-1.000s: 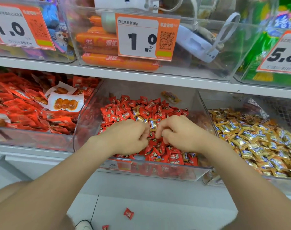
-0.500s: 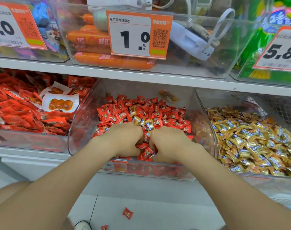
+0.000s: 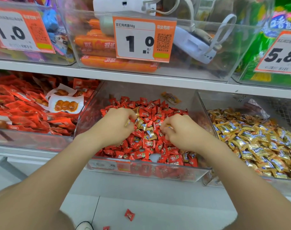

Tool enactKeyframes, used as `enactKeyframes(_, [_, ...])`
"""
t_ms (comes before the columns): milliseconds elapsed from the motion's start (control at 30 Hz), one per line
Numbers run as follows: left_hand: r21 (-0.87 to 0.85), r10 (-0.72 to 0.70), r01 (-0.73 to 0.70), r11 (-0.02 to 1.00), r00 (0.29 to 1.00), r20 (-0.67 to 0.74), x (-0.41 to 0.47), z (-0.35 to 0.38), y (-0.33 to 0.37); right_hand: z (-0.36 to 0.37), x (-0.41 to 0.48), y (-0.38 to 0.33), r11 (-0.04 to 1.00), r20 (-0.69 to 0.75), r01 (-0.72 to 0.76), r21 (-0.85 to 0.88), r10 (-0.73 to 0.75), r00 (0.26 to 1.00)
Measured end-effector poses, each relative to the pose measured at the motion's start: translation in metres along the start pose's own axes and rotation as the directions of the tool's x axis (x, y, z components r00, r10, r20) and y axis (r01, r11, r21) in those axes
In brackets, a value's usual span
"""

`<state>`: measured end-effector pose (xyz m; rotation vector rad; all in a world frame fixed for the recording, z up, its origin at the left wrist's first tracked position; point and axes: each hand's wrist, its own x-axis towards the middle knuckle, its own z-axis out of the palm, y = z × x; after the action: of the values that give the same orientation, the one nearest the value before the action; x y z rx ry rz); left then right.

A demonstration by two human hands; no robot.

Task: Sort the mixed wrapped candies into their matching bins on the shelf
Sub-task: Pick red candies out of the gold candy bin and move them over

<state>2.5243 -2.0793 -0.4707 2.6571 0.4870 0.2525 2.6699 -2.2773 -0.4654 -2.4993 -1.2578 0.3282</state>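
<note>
1. Bin of red snack packets (image 3: 25, 117), far left of the lower shelf: no part in the sort, and neither hand is near it.
2. The left hand (image 3: 115, 130) is down inside the middle bin (image 3: 158, 168), resting on the heap of red candies (image 3: 141, 146). Its fingers (image 3: 131, 117) are curled narrow, with a sliver of gold wrapper showing at them. It is judged to be pinching one of the gold-wrapped candies (image 3: 147, 129).
3. The remaining gold-wrapped candies lie in a small cluster on top of the red heap, between the two hands. They touch the left fingertips and sit just beside the right ones. They do not belong among the red, which accounts for both hands working this one spot. A stray red candy (image 3: 129, 214) lies on the floor below the shelf.
4. The right hand (image 3: 183, 133) is knuckles up, its fingers (image 3: 166, 129) drawn in tight. A scrap of gold shows at the tips, so a pinch hold is judged likely here too.
5. The bin of gold candies (image 3: 257, 143) stands directly right of the middle bin, wall against wall. It is judged the matching destination, needing a short carry over the divider. The slick wrappers could slip from a light pinch.
</note>
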Motion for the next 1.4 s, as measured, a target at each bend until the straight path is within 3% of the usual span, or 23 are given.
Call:
enactKeyframes(100, [0.020,0.061,-0.060,0.998,0.998,-0.027,0.010,0.007,0.001,0.008,0.006,-0.008,0.999,-0.050,-0.029,-0.033,0.027,0.998])
enactKeyframes(200, [0.085,0.093,-0.092,0.992,0.996,-0.008,0.020,0.021,0.001,0.022,0.011,-0.024,0.984,-0.102,-0.040,-0.173,0.022,0.995])
enactKeyframes(333, [0.216,0.101,-0.123,0.969,0.989,0.112,0.025,0.034,-0.001,0.036,0.019,-0.035,0.952,-0.038,-0.005,-0.307,-0.007,0.999])
enactKeyframes(600, [0.265,0.141,-0.206,0.942,0.960,0.243,0.027,0.035,0.002,0.031,0.023,-0.033,0.906,0.038,0.081,-0.416,-0.071,0.997])
enactKeyframes(700, [0.182,0.124,-0.170,0.968,0.963,0.238,0.028,0.033,-0.001,0.027,0.020,-0.029,0.903,0.077,0.090,-0.421,-0.063,0.995])
enactKeyframes(767, [0.114,0.119,-0.145,0.983,0.971,0.209,0.029,0.030,-0.003,0.022,0.018,-0.025,0.933,0.086,0.062,-0.356,-0.034,0.996])
enactKeyframes(867, [0.093,0.102,-0.118,0.989,0.982,0.156,0.030,0.025,-0.006,0.010,0.014,-0.015,0.996,0.102,0.034,-0.082,-0.026,0.994])
enactKeyframes(1000, [-0.032,0.038,-0.033,0.999,0.984,0.174,0.021,0.010,-0.008,-0.003,0.009,-0.008,0.984,0.105,0.033,0.173,-0.051,0.993])
enactKeyframes(1167, [-0.274,-0.020,0.039,0.961,0.997,0.070,0.014,-0.007,-0.002,-0.009,0.005,-0.012,0.955,0.071,0.013,0.295,-0.036,0.997])
enactKeyframes(1300, [-0.517,-0.127,0.192,0.834,0.979,0.159,0.002,-0.016,0.004,-0.012,0.008,-0.013,0.932,-0.071,-0.007,0.361,0.034,0.997])
enactKeyframes(1400, [-0.521,-0.149,0.240,0.819,0.966,0.211,-0.004,-0.016,0.011,-0.017,0.006,-0.013,0.908,0.004,-0.040,0.416,0.042,0.999])
